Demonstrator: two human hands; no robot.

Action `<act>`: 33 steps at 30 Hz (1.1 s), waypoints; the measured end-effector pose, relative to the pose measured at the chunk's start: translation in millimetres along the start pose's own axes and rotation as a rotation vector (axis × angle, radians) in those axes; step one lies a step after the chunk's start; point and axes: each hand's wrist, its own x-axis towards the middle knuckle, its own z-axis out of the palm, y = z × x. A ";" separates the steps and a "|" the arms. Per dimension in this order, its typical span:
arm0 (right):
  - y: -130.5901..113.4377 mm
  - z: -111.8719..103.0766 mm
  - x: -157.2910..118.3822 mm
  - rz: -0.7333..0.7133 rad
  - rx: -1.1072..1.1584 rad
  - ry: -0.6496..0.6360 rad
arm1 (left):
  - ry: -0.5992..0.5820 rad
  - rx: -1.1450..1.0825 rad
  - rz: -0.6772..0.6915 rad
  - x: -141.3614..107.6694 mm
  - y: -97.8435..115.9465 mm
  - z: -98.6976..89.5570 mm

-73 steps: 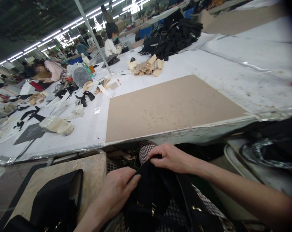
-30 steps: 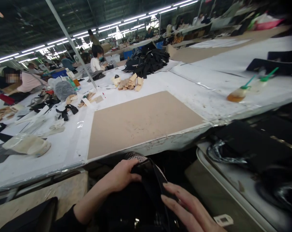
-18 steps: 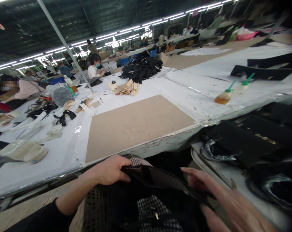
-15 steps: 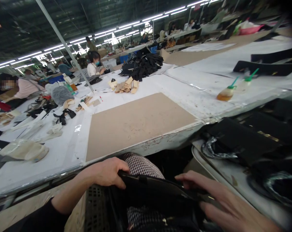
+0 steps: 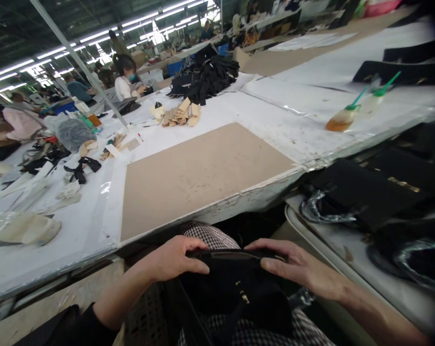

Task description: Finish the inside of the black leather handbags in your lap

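Observation:
A black handbag (image 5: 224,283) with small gold metal lettering rests on my lap, over black-and-white checked cloth (image 5: 206,235). My left hand (image 5: 177,259) grips the left end of its top edge, thumb on the near side and fingers behind. At the right end, my right hand (image 5: 289,262) pinches the same edge between thumb and fingers. The bag's opening looks narrow, its two top edges close together. Its lower part is dark and hard to make out.
Ahead is a white-covered worktable with a brown board (image 5: 203,178). Two bottles with green spouts, one an amber glue bottle (image 5: 341,120), stand at right. More black bags (image 5: 376,192) lie on a white surface beside me. Co-workers sit beyond a black pile (image 5: 210,77).
The bag has turned so its gold-lettered front shows, and its wide opening has narrowed. My right hand has moved left and closed on the top edge. The view has tilted down.

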 end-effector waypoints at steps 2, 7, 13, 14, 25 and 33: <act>5.8 2.9 1.1 0.036 0.042 0.016 | 0.031 -0.030 -0.021 -2.8 -2.6 -0.1; 13.6 8.1 -3.8 0.108 -0.041 0.065 | 0.107 0.049 -0.073 -13.5 -1.5 -1.3; 0.3 20.0 -17.0 0.020 -0.279 0.127 | 0.210 0.143 -0.023 -26.9 4.7 2.5; -4.5 21.8 -18.9 -0.008 -0.320 0.114 | 0.230 0.132 -0.012 -28.1 4.6 4.1; -61.6 37.1 24.4 -0.391 -0.630 -0.108 | 0.329 0.098 0.143 -39.4 -0.9 22.1; -67.0 57.0 50.1 -0.357 -0.913 -0.271 | 0.411 0.031 0.156 -47.4 -6.1 32.6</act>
